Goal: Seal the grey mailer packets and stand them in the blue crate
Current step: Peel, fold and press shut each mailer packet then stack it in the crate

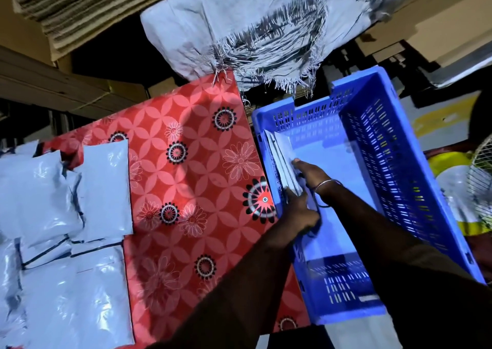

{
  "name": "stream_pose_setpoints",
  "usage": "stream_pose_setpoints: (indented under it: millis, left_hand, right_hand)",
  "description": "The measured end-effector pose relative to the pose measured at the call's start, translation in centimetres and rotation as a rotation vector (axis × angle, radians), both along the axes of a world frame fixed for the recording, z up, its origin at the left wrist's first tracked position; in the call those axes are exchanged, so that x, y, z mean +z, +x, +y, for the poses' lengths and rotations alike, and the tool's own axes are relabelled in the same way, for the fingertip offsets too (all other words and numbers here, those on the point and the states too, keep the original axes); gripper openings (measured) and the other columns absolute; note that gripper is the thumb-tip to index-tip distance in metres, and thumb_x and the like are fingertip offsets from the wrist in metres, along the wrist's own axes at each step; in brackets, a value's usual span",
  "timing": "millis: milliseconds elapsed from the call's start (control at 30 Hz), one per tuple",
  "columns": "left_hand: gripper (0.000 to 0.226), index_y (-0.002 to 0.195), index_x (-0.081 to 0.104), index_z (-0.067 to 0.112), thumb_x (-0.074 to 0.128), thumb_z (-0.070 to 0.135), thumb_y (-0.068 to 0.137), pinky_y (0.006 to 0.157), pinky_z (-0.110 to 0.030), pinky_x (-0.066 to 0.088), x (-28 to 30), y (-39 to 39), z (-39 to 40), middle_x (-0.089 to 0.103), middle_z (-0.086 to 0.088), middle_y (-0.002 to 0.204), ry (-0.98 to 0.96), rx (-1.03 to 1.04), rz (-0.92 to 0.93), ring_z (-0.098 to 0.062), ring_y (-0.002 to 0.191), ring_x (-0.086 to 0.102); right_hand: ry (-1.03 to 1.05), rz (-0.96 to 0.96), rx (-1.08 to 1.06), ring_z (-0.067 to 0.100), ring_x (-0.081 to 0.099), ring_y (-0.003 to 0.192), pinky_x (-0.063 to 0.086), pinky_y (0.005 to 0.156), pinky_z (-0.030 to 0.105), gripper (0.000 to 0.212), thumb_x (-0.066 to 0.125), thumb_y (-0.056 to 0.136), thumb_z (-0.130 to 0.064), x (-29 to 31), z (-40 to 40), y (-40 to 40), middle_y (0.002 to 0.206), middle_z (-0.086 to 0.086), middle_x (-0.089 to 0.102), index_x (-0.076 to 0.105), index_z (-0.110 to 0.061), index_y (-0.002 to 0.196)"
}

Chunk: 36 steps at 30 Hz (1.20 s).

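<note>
1. Both our hands are inside the blue crate (372, 141), at its left wall, where a few grey mailer packets (282, 159) stand on edge.
2. Our left hand (300, 213) holds the near end of the standing packets, fingers curled round their edge as far as we can see; the view there is dark and blurred.
3. Our right hand (312, 174), a thin bangle (328, 182) on its wrist, lies against the inner face of the packets with its fingers stretched out flat, pressing them toward the wall rather than clasping them.
4. The crate sits just right of the bench, touching its edge, and the rest of its floor shows bare blue.
5. The bench wears a red flowered cloth (186, 162).
6. More grey packets (66, 215) lie flat in an overlapping heap at the left end of the bench, well apart from the crate.
7. A frayed white sack (239, 23) hangs over the far edge.
</note>
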<state>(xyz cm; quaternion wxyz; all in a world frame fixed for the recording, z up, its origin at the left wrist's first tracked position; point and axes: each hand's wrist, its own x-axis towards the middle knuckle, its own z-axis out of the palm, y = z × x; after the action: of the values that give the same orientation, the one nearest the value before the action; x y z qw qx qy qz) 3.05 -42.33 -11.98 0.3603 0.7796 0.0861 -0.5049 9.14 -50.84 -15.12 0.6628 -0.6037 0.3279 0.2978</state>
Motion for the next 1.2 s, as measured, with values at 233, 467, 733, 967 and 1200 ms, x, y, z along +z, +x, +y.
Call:
stream_pose_setpoints:
  millis: [233,467,733,967,1200]
  left_hand:
    - [0.111,0.162,-0.011,0.012,0.068,0.013,0.084,0.098,-0.029,0.047,-0.6,-0.1,-1.2,0.005,-0.007,0.172,0.083,0.152,-0.036,-0.030,0.147,0.039]
    - [0.113,0.160,-0.007,0.001,0.073,0.004,0.081,0.109,-0.039,0.047,-0.9,1.1,-1.4,0.024,-0.018,0.166,0.083,0.234,-0.105,-0.032,0.143,0.043]
    - [0.035,0.115,0.062,0.009,0.060,0.009,0.080,0.081,-0.026,0.051,4.7,0.9,0.9,0.045,0.023,0.110,-0.214,0.430,-0.088,0.001,0.094,0.056]
    - [0.032,0.104,0.064,0.019,0.068,0.023,0.073,0.077,-0.029,0.043,9.9,-2.9,10.3,0.058,0.007,0.086,-0.353,0.625,-0.370,-0.007,0.081,0.053]
    - [0.030,0.113,0.072,0.019,0.067,0.017,0.084,0.084,-0.030,0.050,14.4,-10.4,26.0,0.075,0.005,0.102,-0.301,0.953,-0.456,-0.001,0.092,0.066]
  right_hand:
    - [0.062,0.004,-0.134,0.021,0.050,0.127,0.039,0.050,0.000,0.040,0.041,0.108,-0.012,-0.4,1.0,1.3,0.149,0.022,0.046,0.045,0.007,0.143]
    - [0.071,0.056,-0.150,0.032,0.051,0.131,0.036,0.059,0.023,0.043,0.043,0.108,-0.027,0.5,0.8,1.8,0.147,0.015,0.050,0.048,-0.006,0.145]
    - [-0.207,-0.179,0.023,0.029,0.061,0.111,0.044,0.084,0.037,0.033,0.048,0.104,-0.027,2.6,-0.3,2.0,0.110,0.011,0.064,0.069,-0.004,0.111]
    - [-0.301,-0.569,0.068,0.012,0.062,0.078,0.047,0.075,0.031,0.028,0.057,0.084,-0.037,10.0,4.0,0.8,0.082,0.009,0.072,0.073,-0.014,0.088]
    - [-0.145,-0.725,0.295,0.001,0.062,0.070,0.047,0.068,0.016,0.026,0.058,0.085,-0.025,16.8,15.7,-1.2,0.080,0.004,0.071,0.072,-0.004,0.093]
